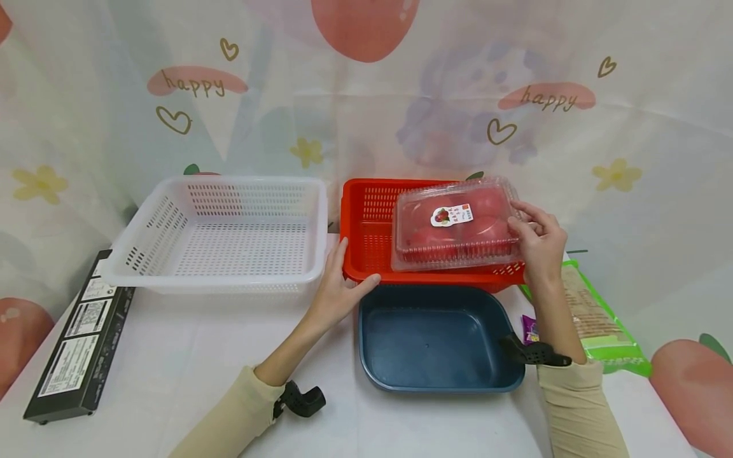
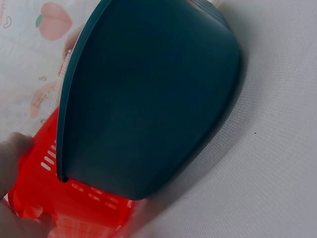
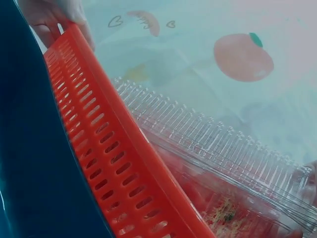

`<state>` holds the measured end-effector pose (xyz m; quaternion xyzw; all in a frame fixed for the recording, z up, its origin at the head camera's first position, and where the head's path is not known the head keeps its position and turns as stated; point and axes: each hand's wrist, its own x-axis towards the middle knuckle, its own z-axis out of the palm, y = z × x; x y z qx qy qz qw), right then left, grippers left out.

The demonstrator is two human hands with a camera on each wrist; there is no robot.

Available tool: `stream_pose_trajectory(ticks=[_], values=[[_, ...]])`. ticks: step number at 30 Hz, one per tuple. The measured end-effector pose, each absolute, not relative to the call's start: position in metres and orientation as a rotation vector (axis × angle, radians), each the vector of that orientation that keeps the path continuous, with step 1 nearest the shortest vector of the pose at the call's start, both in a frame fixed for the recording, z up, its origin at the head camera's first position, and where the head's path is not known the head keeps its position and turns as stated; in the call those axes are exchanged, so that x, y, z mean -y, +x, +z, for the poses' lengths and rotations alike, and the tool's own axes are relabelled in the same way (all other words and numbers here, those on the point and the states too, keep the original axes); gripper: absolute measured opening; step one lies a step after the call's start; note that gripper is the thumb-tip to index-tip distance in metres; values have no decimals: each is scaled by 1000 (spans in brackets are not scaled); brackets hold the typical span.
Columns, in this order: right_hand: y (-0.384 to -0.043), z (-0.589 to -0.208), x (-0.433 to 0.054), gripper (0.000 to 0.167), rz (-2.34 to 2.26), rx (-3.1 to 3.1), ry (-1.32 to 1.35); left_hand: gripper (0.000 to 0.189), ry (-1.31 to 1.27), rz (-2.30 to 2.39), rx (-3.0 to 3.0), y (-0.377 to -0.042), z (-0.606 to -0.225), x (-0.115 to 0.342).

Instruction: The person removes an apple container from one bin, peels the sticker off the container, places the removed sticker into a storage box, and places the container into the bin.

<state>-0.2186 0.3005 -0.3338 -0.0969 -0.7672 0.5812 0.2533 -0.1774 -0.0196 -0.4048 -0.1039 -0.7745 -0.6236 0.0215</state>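
Note:
A clear plastic clamshell box (image 1: 455, 222) of red round fruit, with a label on its lid, sits tilted over the right part of the red basket (image 1: 366, 245). My right hand (image 1: 538, 238) pinches the box's right end. At the basket's front left corner, my left hand (image 1: 338, 283) grips the rim, thumb along the front. The right wrist view shows the box's ridged side (image 3: 213, 148) beyond the basket's slotted wall (image 3: 106, 134). In the left wrist view the blue basin (image 2: 143, 94) hides much of the basket.
Left of the red basket stands a white slotted basket (image 1: 246, 248). In front of the red basket lies the dark blue basin. A black box with white labels (image 1: 77, 343) is at the far left; a green-edged bag (image 1: 601, 318) and small purple packet (image 1: 529, 329) lie at right.

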Motion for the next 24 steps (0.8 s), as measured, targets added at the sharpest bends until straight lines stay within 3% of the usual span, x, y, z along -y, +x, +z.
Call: stream_pose_trajectory(ticks=[24], values=[[-215,-326,-297,36,2089,1685,-201,95,-346,-1934,2390,-177,-404,21]])
